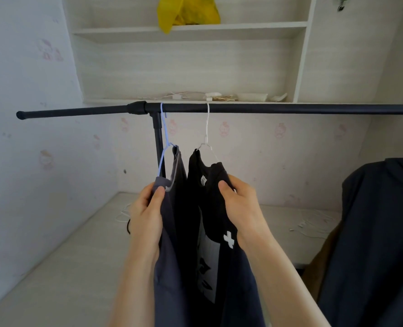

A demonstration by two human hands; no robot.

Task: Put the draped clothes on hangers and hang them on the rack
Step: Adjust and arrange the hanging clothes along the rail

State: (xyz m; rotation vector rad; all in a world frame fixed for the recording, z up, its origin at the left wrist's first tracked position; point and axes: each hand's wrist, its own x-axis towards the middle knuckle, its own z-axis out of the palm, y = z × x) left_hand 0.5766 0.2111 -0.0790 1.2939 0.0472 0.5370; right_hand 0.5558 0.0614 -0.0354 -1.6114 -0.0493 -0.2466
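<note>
pale wallpapered wall backed a dark rack (243, 107). left hand (146, 215) pinched the grey shirt (169, 232), right hand (240, 204) gripped the black shirt (209, 204), both on hangers; straightening seemed underway, draped clothes (372, 232) likely next.

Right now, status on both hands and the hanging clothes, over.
Left hand grips grey garment on blue hanger. Right hand grips black shirt on white hanger. Both hangers hooked on rack bar. Dark garment at right, apart.

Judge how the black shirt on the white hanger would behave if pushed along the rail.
The black shirt looks floppy; it folds under the right hand. It would probably swing, hanging from a thin white hanger. The hook likely slides easily on the smooth rail.
</note>
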